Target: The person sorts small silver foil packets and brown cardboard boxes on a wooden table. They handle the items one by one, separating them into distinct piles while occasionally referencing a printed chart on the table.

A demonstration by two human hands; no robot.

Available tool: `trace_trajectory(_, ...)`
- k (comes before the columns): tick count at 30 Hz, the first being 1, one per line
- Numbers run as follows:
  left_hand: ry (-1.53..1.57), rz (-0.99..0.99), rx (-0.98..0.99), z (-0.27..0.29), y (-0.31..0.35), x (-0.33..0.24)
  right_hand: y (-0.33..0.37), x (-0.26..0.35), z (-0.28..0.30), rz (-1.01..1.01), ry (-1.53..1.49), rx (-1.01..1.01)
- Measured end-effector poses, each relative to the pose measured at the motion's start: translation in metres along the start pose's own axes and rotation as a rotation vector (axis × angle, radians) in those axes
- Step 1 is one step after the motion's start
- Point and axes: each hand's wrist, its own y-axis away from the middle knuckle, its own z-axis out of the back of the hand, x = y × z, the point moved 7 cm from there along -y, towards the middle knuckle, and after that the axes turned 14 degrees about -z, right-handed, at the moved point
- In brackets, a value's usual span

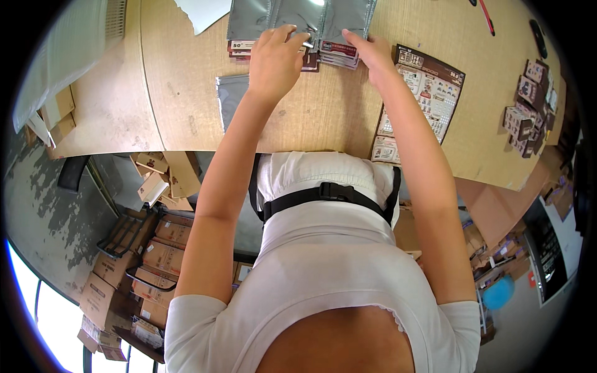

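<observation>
Side by side at the far middle of the table lie silver-grey pouches (297, 15), cut off by the top of the view. Thin stacks of dark-red and white printed cards (339, 55) show beneath their near edges. My left hand (275, 62) rests over the left and middle pouches, fingers bent and somewhat apart at the near edge. At the right pouch's near corner is my right hand (375, 57), its thumb touching the edge; most of its other fingers are hidden. Another flat silver-grey pouch (232, 93) lies partly behind my left forearm.
A printed brown-and-white sheet (429, 93) lies partly under my right forearm. Small printed boxes (528, 109) cluster at the table's right, below a black object (538, 37) and a red pen-like stick (487, 17). Translucent plastic (59, 68) covers the left end. Cartons (163, 255) stand below.
</observation>
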Motion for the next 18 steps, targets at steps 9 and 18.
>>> trace_trajectory(9, 0.064, 0.029, -0.007, 0.003, -0.002, 0.006, -0.005, -0.007, 0.029, 0.176, -0.409, 0.09)
trace_trajectory(18, 0.22, 0.251, -0.285, 0.026, 0.014, 0.035, 0.001, 0.001, 0.049, 0.301, 0.15, -0.392)
